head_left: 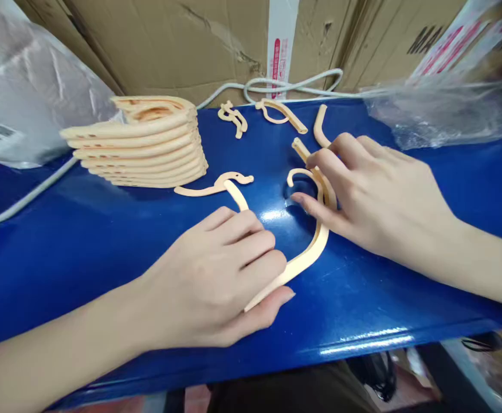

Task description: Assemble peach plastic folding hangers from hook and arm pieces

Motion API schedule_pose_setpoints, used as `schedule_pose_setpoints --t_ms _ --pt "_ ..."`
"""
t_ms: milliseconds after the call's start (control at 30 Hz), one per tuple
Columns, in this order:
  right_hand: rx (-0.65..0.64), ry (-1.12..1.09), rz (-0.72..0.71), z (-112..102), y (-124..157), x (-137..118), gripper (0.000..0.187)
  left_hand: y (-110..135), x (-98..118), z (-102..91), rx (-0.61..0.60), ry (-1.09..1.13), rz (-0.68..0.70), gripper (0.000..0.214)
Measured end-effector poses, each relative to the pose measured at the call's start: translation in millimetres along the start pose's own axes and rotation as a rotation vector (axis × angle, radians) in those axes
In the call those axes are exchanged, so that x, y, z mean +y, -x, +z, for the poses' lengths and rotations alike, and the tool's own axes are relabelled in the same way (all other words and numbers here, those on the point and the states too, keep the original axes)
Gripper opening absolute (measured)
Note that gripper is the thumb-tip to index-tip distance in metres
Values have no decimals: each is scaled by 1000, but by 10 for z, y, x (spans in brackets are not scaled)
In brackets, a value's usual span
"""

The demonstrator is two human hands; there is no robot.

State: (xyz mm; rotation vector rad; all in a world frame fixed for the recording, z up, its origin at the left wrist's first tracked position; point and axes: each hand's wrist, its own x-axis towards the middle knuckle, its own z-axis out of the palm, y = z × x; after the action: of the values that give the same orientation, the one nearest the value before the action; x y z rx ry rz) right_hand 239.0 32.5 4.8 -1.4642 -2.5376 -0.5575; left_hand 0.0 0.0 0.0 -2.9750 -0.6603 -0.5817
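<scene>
A cream plastic hanger (305,261) with curved arms and a small hook (300,172) lies between my hands on the blue tabletop (117,241). My left hand (216,272) is closed on one arm of it, thumb below and fingers curled above. With thumb and fingers, my right hand (363,189) grips the hanger near its hook; the fingertips partly cover the joint there. Just beyond my left hand lies a loose curved cream piece (210,188), and another strip (236,196) sticks out past my left knuckles.
A stack of cream hangers (143,146) stands at the back left. Loose cream parts (232,119) lie along the back, with a longer one (283,112) beside them. A white cord (272,86) runs before cardboard boxes (169,46). Plastic bags (31,86) flank the table.
</scene>
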Motion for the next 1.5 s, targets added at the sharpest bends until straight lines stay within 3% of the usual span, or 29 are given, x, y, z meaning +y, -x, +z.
schedule_pose_setpoints --t_ms 133,367,733,1333,1500 --pt "0 -69 -48 59 15 6 54 -6 3 29 -7 31 11 29" --pt "12 -315 -278 125 -59 77 31 -6 10 28 -6 10 -2 30" --pt "16 -444 -475 85 -38 35 25 -13 -50 56 -1 -61 48 23" --pt "16 -560 -461 105 -77 72 19 -2 -40 37 64 -134 -15 27" --pt "34 -545 -484 119 -72 65 32 7 -51 50 44 -122 5 27"
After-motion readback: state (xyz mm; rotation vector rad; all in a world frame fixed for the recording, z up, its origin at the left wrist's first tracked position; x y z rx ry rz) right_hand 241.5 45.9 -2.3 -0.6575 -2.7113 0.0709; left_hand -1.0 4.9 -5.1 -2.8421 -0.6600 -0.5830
